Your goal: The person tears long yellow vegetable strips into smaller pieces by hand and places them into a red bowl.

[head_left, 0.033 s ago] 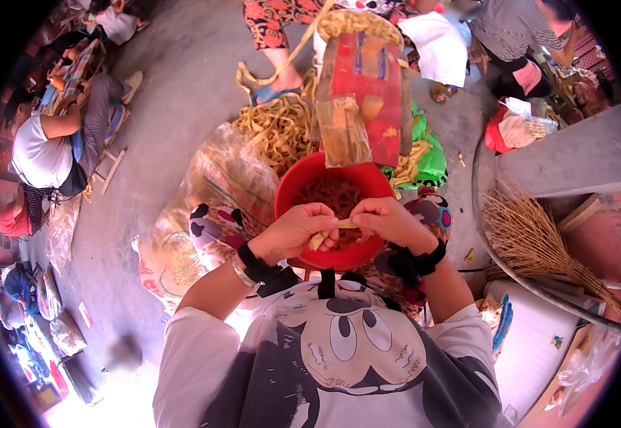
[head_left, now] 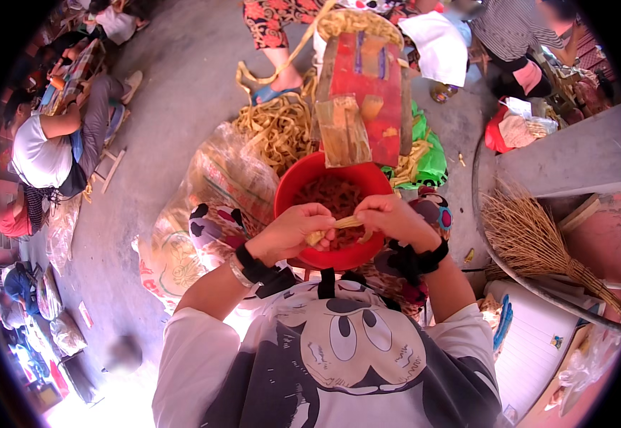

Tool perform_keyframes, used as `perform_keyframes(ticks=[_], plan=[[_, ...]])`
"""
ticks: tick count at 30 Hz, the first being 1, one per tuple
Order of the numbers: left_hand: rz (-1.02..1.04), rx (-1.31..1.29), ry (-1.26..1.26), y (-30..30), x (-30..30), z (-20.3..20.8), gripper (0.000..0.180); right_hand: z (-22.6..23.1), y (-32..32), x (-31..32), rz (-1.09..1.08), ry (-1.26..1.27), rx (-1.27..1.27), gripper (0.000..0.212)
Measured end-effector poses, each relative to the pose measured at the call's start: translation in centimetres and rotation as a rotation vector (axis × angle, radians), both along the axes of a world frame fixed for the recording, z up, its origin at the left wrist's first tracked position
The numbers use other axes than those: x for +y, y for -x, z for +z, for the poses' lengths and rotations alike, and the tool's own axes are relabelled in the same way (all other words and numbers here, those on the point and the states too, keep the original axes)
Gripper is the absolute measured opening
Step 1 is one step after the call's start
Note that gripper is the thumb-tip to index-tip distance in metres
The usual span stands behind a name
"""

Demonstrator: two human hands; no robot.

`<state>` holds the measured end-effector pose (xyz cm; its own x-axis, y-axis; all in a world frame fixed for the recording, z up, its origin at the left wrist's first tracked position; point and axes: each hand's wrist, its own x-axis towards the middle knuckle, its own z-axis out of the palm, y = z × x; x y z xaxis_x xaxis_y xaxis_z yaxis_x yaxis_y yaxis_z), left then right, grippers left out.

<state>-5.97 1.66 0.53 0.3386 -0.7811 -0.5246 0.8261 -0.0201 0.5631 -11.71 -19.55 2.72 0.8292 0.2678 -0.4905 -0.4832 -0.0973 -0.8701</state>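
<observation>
Above a red bucket (head_left: pixel 288 187), my left hand (head_left: pixel 297 230) pinches one end of a pale yellow, flat fibrous strip (head_left: pixel 344 223). My right hand (head_left: pixel 397 220) grips the other end, thumb and fingers pressed together. The strip spans the short gap between both hands, roughly level, and part of it is tucked under my left fingers. Reddish-brown pieces (head_left: pixel 328 191) lie inside the bucket, partly hidden by my hands. The bucket sits between my knees.
A worn red wooden stand (head_left: pixel 382 96) rises just beyond the bucket. Curled yellow strips (head_left: pixel 282 132) are heaped at its left, beside a clear plastic sack (head_left: pixel 214 167). A green bag (head_left: pixel 433 160) lies right. A twig broom (head_left: pixel 528 228) leans farther right. Other people sit around.
My right hand has shifted slightly, and the strip between my hands looks straighter. My left hand stays nearly in place, still pinching.
</observation>
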Motion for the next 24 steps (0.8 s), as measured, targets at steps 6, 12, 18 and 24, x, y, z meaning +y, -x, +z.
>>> perform_keyframes(ticks=[6, 12, 18, 24], plan=[[-0.114, -0.34, 0.007, -1.4, 0.4, -0.4, 0.012, 0.0, -1.0, -1.8, 0.116, 0.127, -0.036, 0.012], [0.052, -1.295, -0.319, -4.7, -2.7, -0.5, 0.012, -2.6, -3.5, -2.3, -0.106, 0.462, -0.449, 0.015], [0.293, -1.874, -0.471, -7.9, -5.7, -2.4, 0.012, -2.7, -5.9, -1.6, -0.483, 0.571, -0.422, 0.021], [0.076, -0.913, -0.37, -6.7, -2.8, -2.1, 0.016, -4.7, -3.9, -3.7, -0.584, 0.168, -0.13, 0.019]])
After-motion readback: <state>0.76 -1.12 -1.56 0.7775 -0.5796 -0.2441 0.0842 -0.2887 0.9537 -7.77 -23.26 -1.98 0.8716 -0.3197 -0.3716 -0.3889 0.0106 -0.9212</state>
